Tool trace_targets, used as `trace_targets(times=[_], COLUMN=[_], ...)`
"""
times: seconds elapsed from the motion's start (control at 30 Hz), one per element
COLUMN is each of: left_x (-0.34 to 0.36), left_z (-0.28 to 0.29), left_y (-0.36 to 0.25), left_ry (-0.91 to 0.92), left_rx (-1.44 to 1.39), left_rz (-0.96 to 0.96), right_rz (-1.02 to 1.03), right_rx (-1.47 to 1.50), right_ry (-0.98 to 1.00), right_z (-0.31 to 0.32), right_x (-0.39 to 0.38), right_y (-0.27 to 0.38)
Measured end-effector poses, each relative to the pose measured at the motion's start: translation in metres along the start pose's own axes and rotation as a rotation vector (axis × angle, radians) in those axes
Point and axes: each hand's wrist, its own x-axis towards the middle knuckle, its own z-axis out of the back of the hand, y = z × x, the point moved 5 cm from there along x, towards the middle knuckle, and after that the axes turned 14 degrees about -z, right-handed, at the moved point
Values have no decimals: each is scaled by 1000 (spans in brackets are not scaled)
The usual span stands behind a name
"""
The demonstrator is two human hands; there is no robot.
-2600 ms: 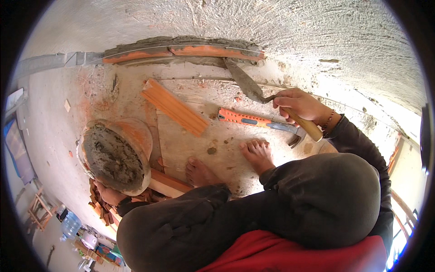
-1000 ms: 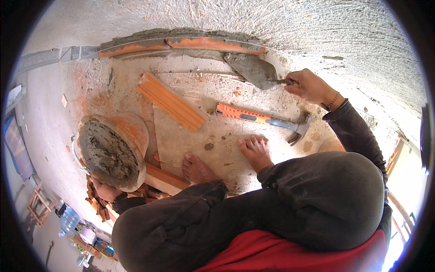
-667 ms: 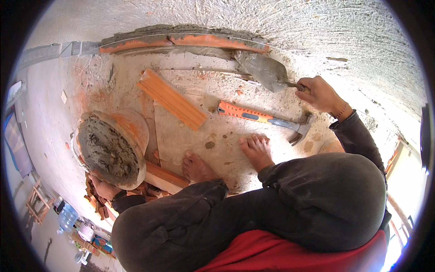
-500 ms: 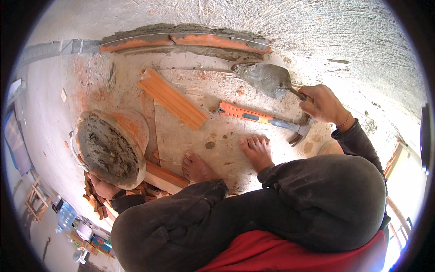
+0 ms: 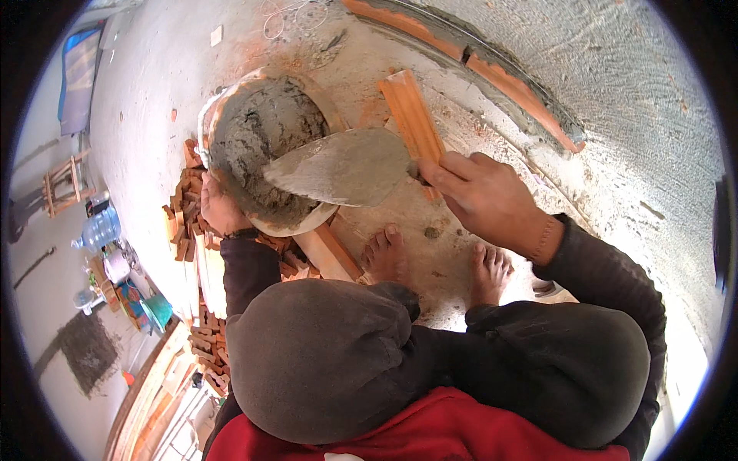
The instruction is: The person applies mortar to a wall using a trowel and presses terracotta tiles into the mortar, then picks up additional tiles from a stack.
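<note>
The trowel reaches leftward across the rim of the bucket, its grey-smeared blade over the wet mortar; I cannot tell whether the tip touches the mix. My right hand is closed around the trowel's handle. My left hand is against the bucket's outer side, just below the rim; its fingers are partly hidden, so I cannot tell whether they grip. An orange brick lies on the floor just beyond my right knuckles. Further off, a mortared brick course runs along the rough wall. Broken brick pieces lie heaped beside my left hand.
</note>
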Motion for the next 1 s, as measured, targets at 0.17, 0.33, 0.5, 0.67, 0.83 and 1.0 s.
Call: trace_targets(times=[0.17,0.33,0.5,0.67,0.83,1.0], left_x=[-4,2,7,11,11,14], left_z=[-3,12,13,8,16,11], left_y=[-5,10,13,24,30,25], left_ry=[-12,-3,20,48,172,194], left_rx=[146,92,-81,17,160,110], left_rz=[-29,44,93,58,-64,-51], right_rz=[-46,-229,-598,-615,-643,-766], right_rx=[-178,-175,108,0,-145,-129], right_ry=[-10,39,36,63,171,231], right_z=[-13,20,31,43,29,49], right_x=[-14,-80,-134,-103,-81,-119], right_y=[-22,-62,-111,-109,-108,-112])
